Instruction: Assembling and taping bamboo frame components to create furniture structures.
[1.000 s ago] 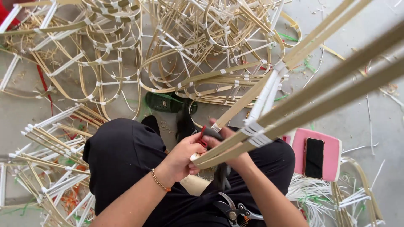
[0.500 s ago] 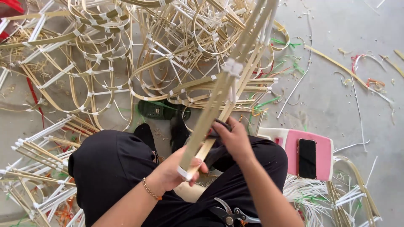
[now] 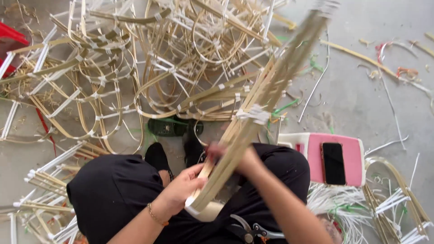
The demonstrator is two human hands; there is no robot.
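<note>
Head view: both hands, left hand (image 3: 181,190) and right hand (image 3: 242,158), closed around bamboo strip bundle (image 3: 253,122), phone (image 3: 333,163) nearby.

frames pile (image 3: 135,72) ahead of knees | phone (image 3: 333,163) on stool (image 3: 312,147), right | pliers (image 3: 253,231) on lap

Two hands show: one left hand (image 3: 181,190) and one right hand (image 3: 239,158), blurred. Between them is one bundle of bamboo strips (image 3: 266,99); its strips are too blurred to count. One gold bracelet (image 3: 156,217) circles the left wrist. One pink stool (image 3: 312,153) carries one black phone (image 3: 333,163). One pair of pliers (image 3: 251,230) lies on the lap. Two dark sandals show, one (image 3: 174,126) beside the other (image 3: 193,147). One red object (image 3: 11,36) sits at the left edge. The bent bamboo frames (image 3: 113,81) form one heap, too tangled to count.
</note>
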